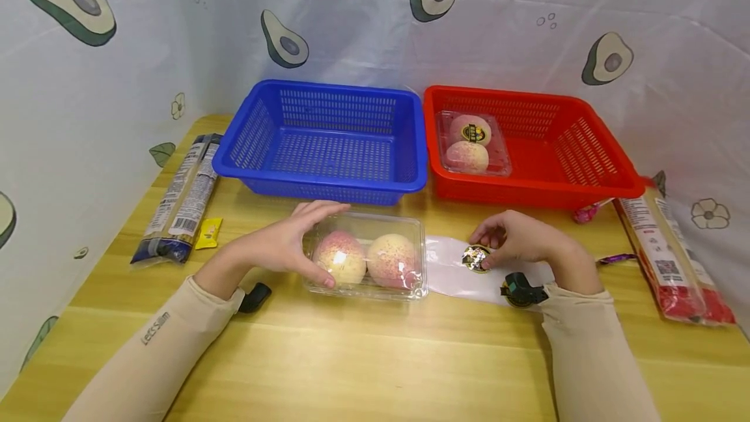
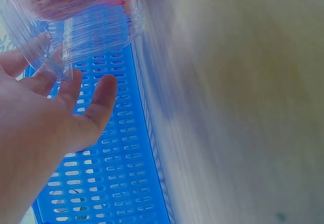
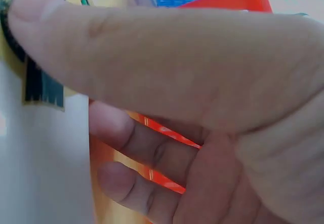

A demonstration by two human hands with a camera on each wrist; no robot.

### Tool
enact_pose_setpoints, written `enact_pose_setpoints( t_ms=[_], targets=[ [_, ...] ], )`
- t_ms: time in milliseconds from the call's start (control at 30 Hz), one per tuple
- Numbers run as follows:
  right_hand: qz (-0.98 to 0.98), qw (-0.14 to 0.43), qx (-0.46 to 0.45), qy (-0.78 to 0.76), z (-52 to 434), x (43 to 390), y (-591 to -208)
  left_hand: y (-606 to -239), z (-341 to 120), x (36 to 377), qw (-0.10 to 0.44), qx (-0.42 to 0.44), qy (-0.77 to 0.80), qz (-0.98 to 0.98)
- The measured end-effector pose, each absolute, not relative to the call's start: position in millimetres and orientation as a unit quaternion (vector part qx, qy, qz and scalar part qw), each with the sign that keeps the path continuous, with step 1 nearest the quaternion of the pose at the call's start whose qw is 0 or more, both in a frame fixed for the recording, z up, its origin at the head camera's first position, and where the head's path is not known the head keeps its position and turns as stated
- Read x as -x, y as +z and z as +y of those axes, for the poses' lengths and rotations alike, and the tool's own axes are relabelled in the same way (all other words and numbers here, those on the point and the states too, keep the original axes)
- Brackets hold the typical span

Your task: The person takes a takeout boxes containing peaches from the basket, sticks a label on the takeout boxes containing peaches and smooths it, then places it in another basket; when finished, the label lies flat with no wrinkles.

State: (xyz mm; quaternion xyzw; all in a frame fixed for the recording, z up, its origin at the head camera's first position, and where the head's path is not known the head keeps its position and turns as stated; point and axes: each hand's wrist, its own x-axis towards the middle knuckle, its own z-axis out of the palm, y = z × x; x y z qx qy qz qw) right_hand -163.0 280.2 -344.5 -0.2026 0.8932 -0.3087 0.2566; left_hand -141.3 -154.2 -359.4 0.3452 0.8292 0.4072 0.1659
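Observation:
A clear plastic clamshell box (image 1: 375, 256) with two pink peaches lies on the wooden table (image 1: 375, 357) in front of me. My left hand (image 1: 287, 243) holds its left end, fingers over the lid and thumb at the front; the left wrist view shows the fingers (image 2: 96, 107) against the clear box (image 2: 86, 27). To the right, my right hand (image 1: 515, 239) pinches a round gold and black sticker (image 1: 474, 259) on a white backing sheet (image 1: 451, 275). In the right wrist view the thumb (image 3: 152, 57) lies over the sticker (image 3: 43, 87).
A blue basket (image 1: 328, 148) stands behind the box. Beside it a red basket (image 1: 545, 155) holds a second peach box (image 1: 471, 142) bearing a sticker. Long packets lie at the left (image 1: 181, 197) and right (image 1: 668, 259) table edges. A yellow sachet (image 1: 208, 233) lies left.

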Motion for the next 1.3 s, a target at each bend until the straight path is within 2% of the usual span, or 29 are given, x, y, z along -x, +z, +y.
enact_pose_setpoints(
  t_ms=[367, 600, 833, 1067, 1300],
  targets=[
    [0.904, 0.243, 0.194, -0.293, 278, 161, -336, -360, -155, 142, 0.167, -0.343, 0.410, 0.829],
    [0.890, 0.224, 0.222, -0.330, 268, 145, -304, -362, -154, 143, 0.168, -0.341, 0.411, 0.828],
    [0.875, 0.141, 0.256, -0.385, 209, 125, -267, -361, -154, 143, 0.169, -0.344, 0.411, 0.827],
    [0.851, 0.174, 0.292, -0.402, 140, 130, -273, -362, -156, 144, 0.168, -0.347, 0.407, 0.828],
    [0.850, 0.166, 0.290, -0.407, 117, 135, -289, -363, -155, 145, 0.164, -0.352, 0.405, 0.828]
  ],
)
